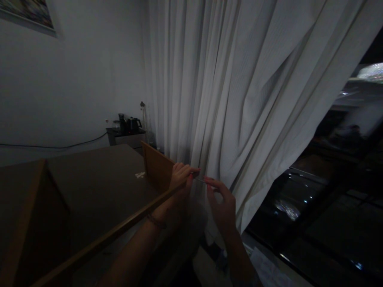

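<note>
The left hand (181,175) grasps the far end of the wooden board (119,231); the right hand (223,201) pinches a thin piece (200,180) beside this end. Work here seems unfinished; what is done, one cannot tell.

Curtain (215,87) plain greyish white; left of curtain: wall (86,67) pale grey, appliances (133,124) black, cable (60,148) black, wooden frame (128,222) brown.

1. A wide brown surface (98,169) carries small white pieces (139,175), clustered beside a wooden panel (157,162) that appears to stand on it.
2. By the wall, a small dark-topped cabinet (127,139) holds a black kettle (133,124), a tall dark appliance (122,124) and a clear glass vessel (116,125).
</note>
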`<action>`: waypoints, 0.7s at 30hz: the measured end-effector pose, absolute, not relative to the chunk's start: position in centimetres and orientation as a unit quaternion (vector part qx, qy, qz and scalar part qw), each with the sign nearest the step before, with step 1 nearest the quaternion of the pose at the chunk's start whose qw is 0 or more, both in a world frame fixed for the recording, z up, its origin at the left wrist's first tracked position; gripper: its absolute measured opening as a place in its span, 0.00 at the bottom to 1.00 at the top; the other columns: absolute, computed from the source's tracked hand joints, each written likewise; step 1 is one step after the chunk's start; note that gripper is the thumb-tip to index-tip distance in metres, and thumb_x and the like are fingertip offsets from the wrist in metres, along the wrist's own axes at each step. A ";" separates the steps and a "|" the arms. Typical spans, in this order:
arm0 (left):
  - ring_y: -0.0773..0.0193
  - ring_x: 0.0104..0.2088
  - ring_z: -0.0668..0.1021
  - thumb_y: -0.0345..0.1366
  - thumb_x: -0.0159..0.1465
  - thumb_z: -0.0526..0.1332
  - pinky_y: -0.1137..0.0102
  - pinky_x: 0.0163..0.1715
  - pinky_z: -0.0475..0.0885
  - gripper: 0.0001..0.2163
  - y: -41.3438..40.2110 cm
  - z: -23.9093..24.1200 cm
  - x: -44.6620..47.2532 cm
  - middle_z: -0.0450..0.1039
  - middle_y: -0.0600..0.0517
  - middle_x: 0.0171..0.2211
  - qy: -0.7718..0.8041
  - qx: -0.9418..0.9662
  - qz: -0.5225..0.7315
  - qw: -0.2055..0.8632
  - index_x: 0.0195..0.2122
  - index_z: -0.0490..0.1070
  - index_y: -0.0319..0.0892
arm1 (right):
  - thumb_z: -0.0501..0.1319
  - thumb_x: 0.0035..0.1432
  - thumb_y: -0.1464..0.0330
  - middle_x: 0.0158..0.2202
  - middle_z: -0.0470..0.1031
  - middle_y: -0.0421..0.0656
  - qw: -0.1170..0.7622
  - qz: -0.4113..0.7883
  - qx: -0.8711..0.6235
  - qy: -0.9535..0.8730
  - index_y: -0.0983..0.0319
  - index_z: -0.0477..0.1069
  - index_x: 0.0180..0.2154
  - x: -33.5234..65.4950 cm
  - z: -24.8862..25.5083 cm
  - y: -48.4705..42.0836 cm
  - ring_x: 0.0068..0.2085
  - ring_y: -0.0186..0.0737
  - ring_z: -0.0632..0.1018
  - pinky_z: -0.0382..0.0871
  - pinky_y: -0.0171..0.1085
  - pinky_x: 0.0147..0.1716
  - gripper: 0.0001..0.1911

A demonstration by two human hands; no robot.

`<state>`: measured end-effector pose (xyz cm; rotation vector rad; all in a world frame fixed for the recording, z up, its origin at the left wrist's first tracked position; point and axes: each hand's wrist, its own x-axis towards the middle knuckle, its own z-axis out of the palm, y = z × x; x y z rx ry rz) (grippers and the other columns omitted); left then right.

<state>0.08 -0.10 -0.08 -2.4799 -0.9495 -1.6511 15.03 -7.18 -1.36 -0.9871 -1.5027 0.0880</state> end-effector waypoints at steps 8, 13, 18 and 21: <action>0.58 0.34 0.71 0.39 0.67 0.43 0.59 0.42 0.63 0.19 0.6 -0.7 0.4 0.75 0.50 0.29 -0.309 -0.785 -0.537 0.007 0.38 0.74 0.45 | 0.57 0.64 0.70 0.42 0.81 0.40 0.600 -0.072 -0.397 -0.691 0.55 0.66 0.56 15.2 -2.6 -6.5 0.43 0.37 0.81 0.76 0.39 0.44 0.19; 0.58 0.34 0.71 0.38 0.67 0.43 0.59 0.43 0.63 0.18 0.1 -0.3 0.3 0.76 0.50 0.30 -0.308 -0.788 -0.533 0.006 0.38 0.73 0.45 | 0.57 0.63 0.73 0.47 0.78 0.41 0.558 -0.112 -0.364 -0.737 0.54 0.74 0.46 15.9 -2.6 -6.8 0.46 0.38 0.79 0.74 0.40 0.46 0.13; 0.58 0.35 0.71 0.38 0.67 0.43 0.59 0.43 0.63 0.18 -0.1 -0.2 0.2 0.76 0.50 0.31 -0.315 -0.790 -0.526 0.004 0.39 0.73 0.45 | 0.60 0.62 0.70 0.46 0.76 0.42 0.521 -0.203 -0.389 -0.732 0.48 0.76 0.46 16.7 -2.6 -6.9 0.38 0.38 0.74 0.71 0.40 0.38 0.14; 0.58 0.34 0.71 0.38 0.67 0.43 0.59 0.42 0.63 0.18 0.1 -0.3 0.2 0.76 0.50 0.29 -0.307 -0.790 -0.531 0.011 0.38 0.73 0.44 | 0.60 0.62 0.68 0.34 0.75 0.42 0.514 -0.227 -0.411 -0.718 0.46 0.76 0.46 16.8 -2.7 -6.8 0.32 0.38 0.71 0.68 0.38 0.32 0.14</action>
